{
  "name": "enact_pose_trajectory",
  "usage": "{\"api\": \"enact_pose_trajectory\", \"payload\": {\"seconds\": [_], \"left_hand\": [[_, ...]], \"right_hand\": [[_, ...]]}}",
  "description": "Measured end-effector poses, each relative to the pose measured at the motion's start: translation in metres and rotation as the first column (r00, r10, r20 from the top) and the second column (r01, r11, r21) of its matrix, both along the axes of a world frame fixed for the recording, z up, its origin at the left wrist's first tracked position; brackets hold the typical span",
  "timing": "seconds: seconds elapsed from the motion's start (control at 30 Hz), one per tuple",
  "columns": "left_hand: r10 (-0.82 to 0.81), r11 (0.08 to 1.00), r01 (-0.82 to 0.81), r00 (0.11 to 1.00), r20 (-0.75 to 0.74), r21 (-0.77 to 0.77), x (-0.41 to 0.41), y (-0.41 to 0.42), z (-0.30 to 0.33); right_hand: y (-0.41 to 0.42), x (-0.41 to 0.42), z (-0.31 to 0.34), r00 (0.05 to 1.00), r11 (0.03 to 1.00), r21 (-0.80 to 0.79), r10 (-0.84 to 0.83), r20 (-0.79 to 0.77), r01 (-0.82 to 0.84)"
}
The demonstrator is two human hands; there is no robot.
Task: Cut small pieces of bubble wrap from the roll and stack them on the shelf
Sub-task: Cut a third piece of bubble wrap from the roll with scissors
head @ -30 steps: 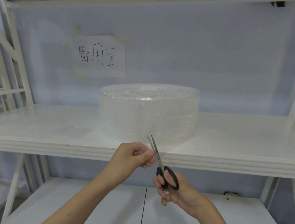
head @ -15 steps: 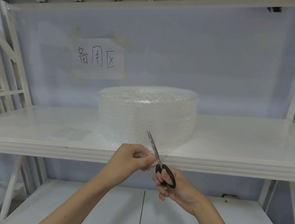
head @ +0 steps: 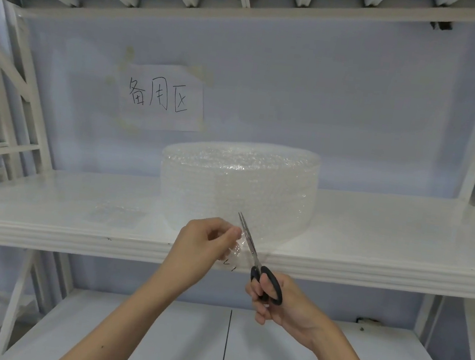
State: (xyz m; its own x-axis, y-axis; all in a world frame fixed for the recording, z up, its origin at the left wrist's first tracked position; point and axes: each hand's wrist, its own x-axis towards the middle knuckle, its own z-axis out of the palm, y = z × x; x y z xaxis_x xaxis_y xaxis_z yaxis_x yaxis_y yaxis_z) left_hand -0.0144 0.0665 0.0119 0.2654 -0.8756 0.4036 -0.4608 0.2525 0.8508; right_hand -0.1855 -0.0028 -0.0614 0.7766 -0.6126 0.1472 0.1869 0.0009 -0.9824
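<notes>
A white, glossy metal shelf carries a wide, low roll of clear bubble wrap near its front edge. The left hand pinches the loose, crinkled end of the wrap between curled fingers. The right hand grips black-handled scissors, steel blades nearly closed against the sheet. Flat cut pieces lie left of the roll.

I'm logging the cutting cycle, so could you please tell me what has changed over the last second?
Little has changed. The scissors in the right hand have closed and slid further up along the bubble wrap flap. The left hand still pinches that flap at the shelf edge. The bubble wrap roll and the cut pieces to its left have not moved.
</notes>
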Motion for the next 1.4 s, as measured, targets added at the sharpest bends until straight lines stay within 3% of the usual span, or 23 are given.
{"api": "enact_pose_trajectory", "payload": {"seconds": [0.17,0.37,0.8,1.1,1.4], "left_hand": [[-0.053,0.999,0.053,0.996,-0.077,-0.007,-0.003,0.000,-0.004],[-0.073,0.997,0.073,0.996,-0.055,-0.007,-0.002,0.001,-0.001],[0.053,0.998,-0.053,0.999,-0.010,-0.021,-0.007,0.000,0.009],[-0.008,0.999,0.005,0.997,-0.074,-0.041,0.003,-0.002,0.002],[-0.024,0.997,0.021,0.998,-0.051,-0.070,-0.001,-0.002,-0.001]], "right_hand": [[0.000,0.007,0.010,1.000,1.000,-0.002,0.012,-0.002,-0.012],[-0.003,0.012,0.009,1.000,0.999,-0.033,-0.030,-0.006,0.030],[-0.001,0.014,0.011,0.998,0.998,-0.025,-0.062,-0.008,0.062],[0.007,0.006,0.006,0.997,0.997,0.031,0.071,0.041,-0.072],[0.002,0.013,0.021,1.000,0.999,-0.033,-0.022,-0.005,0.022]]}}
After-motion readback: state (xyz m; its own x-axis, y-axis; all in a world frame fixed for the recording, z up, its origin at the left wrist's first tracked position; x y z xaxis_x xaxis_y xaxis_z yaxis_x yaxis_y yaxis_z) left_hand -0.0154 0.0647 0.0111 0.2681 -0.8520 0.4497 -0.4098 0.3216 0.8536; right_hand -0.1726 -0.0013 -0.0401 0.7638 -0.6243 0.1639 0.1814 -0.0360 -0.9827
